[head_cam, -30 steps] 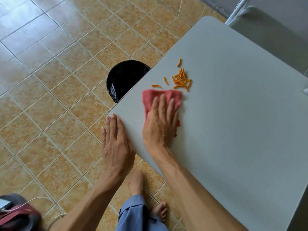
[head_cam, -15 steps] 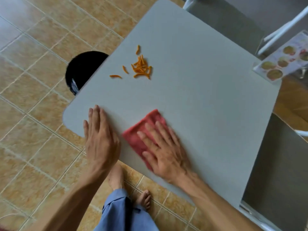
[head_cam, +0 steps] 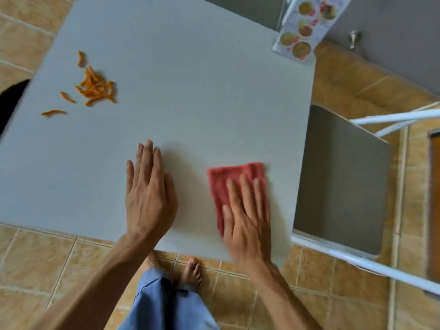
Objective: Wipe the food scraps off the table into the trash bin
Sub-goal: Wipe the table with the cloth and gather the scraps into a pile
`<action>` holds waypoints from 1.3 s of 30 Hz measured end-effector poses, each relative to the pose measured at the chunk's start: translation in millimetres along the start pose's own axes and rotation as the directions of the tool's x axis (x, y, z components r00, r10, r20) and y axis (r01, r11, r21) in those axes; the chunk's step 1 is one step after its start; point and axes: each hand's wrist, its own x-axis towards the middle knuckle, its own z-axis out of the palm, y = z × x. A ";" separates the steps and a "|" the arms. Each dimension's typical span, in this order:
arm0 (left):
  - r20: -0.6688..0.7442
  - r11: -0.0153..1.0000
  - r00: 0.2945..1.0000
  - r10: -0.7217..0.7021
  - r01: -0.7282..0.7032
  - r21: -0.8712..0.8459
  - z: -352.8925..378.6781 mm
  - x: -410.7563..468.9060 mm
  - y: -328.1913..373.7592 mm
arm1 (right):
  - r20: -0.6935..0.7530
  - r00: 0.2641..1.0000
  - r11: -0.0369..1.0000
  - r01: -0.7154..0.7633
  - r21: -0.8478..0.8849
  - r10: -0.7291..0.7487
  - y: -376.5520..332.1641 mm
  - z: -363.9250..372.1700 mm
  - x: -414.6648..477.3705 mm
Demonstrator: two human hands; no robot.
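Note:
A pile of orange food scraps (head_cam: pixel 95 88) lies on the grey table (head_cam: pixel 190 91) near its far left side, with a few strays beside it. Just past the table's left edge shows a sliver of the black trash bin (head_cam: pixel 12 98). My right hand (head_cam: pixel 247 215) presses flat on a folded pink cloth (head_cam: pixel 228 179) near the table's front right corner, far from the scraps. My left hand (head_cam: pixel 148 194) rests flat on the table with fingers together, holding nothing, to the left of the cloth.
A laminated picture menu (head_cam: pixel 307 27) stands at the table's far right corner. A white-framed folding chair with a grey seat (head_cam: pixel 338 177) sits close to the table's right edge. Tiled floor surrounds the table, and my bare feet (head_cam: pixel 192 272) stand below the front edge.
My right hand has slid the pink cloth rightwards along the table's front, away from the scraps. My left hand moved from the left corner towards the middle. The view swung right.

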 end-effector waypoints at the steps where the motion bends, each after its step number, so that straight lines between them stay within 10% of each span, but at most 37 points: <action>1: 0.006 0.999 0.999 0.038 -0.038 -0.005 4.2 0.3 7.7 | -0.032 0.986 0.986 -0.163 0.023 0.164 -5.4 0.5 -7.3; 3: 0.026 0.995 0.994 0.104 -0.104 -0.011 13.8 -1.7 23.7 | -0.022 0.960 0.959 -0.279 0.040 0.280 -22.0 3.0 -28.0; 9: 0.153 0.979 0.975 0.161 -0.178 0.102 38.1 -10.6 43.3 | 0.152 0.968 0.979 0.202 0.005 -0.201 45.9 -15.3 -53.4; 18: 0.181 0.965 0.974 0.135 -0.171 0.200 38.6 -12.1 47.2 | -0.061 0.894 0.896 -0.442 0.048 0.444 25.2 5.5 13.6; 30: 0.176 0.962 0.977 0.124 -0.162 0.219 39.3 -12.4 49.5 | 0.007 0.944 0.943 -0.330 0.046 0.331 7.5 1.0 -51.0; 39: 0.172 0.965 0.974 0.146 -0.179 0.190 40.8 -11.6 46.2 | -0.053 0.950 0.951 -0.308 0.011 0.308 60.2 -3.0 86.2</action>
